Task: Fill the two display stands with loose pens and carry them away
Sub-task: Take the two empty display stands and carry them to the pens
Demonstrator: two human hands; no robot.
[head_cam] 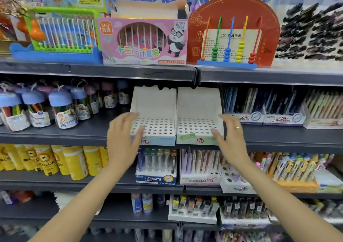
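On the middle dark metal shelf [83, 132], two empty white cardboard display stands with perforated hole grids sit side by side, touching, front edges at the shelf lip. Left to right: left hand [123, 139], fingers straight and spread, holding nothing, at the outer left wall of the left white cardboard stand [154, 112]; whether it touches the wall cannot be told (motion blur). Then the right white cardboard stand [198, 110], likewise empty; then right hand [232, 138], ring on one finger, fingers extended and relaxed, nothing held, at that stand's outer right wall. Key relation: the pair lies directly ahead, between the two hands, its long axis running left-right along the shelf; each hand is nearer its own outer stand, so a squeeze from both sides looks like the way to lift both together. Judgement: filling not begun, every hole vacant. Thin card may buckle if pressed hard. Surroundings: blue-capped clear jars of coloured pens [59, 110] to the left on the same shelf, boxed pens [259, 108] to the right, colourful bead abacus on a red arched card [232, 41] above, blue boxed pen display [156, 167] on the shelf below
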